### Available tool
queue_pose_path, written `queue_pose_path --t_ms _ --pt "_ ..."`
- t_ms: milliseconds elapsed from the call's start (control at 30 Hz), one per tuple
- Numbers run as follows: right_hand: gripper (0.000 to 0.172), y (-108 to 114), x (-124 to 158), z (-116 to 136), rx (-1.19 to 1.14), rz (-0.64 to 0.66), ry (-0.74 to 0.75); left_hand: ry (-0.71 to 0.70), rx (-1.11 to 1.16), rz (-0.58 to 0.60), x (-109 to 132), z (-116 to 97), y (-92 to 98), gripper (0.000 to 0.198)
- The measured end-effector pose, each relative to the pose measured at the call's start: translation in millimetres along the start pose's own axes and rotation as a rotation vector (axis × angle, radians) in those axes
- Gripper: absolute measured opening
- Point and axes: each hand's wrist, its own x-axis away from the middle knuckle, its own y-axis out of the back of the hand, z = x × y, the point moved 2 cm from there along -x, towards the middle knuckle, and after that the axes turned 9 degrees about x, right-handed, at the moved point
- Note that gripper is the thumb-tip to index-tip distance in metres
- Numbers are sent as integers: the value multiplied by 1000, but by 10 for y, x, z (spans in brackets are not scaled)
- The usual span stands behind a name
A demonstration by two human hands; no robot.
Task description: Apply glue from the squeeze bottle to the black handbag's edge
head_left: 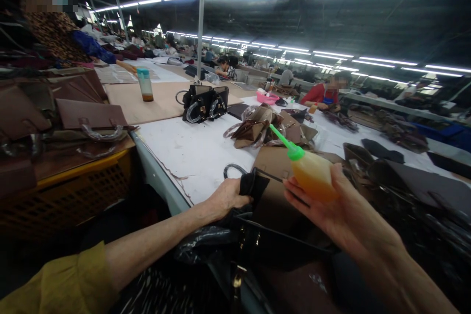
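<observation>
The glue bottle (311, 171) sits in the right hand (331, 211), above the handbag (272, 225); the left hand (228, 196) grips the handbag's left edge.

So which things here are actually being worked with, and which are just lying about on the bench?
In hand:
- right hand holds the orange squeeze bottle, green nozzle
- left hand grips the black bag

Lying about:
- finished black handbag
- brown bag pieces
- capped bottle
- brown panels on the yellow crate
</observation>
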Motion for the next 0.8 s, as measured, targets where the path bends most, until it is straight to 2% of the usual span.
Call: queue_pose_path --t_ms 133,267,367,467,600,700,800 --pt "42 28 22 -4 -29 2 -8 -89 96 133 71 -60 34 30" --pt "40 93 120 62 -62 -56 22 -83 309 109 76 -206 68 34" --pt "42 123 264 139 -91 -100 18 -91 356 79 65 -415 127 26" --pt "41 113 424 178 -130 -123 -2 -101 210 124 33 -695 233 20" --pt "39 150 554 146 -149 -145 -22 -96 -120 223 -87 -1097 404 18" --pt "40 309 563 82 -127 -140 -37 -87 -404 349 -217 -1348 499 18" --pt "49 545 529 29 3 -124 83 -45 -596 502 -307 -1460 554 20"
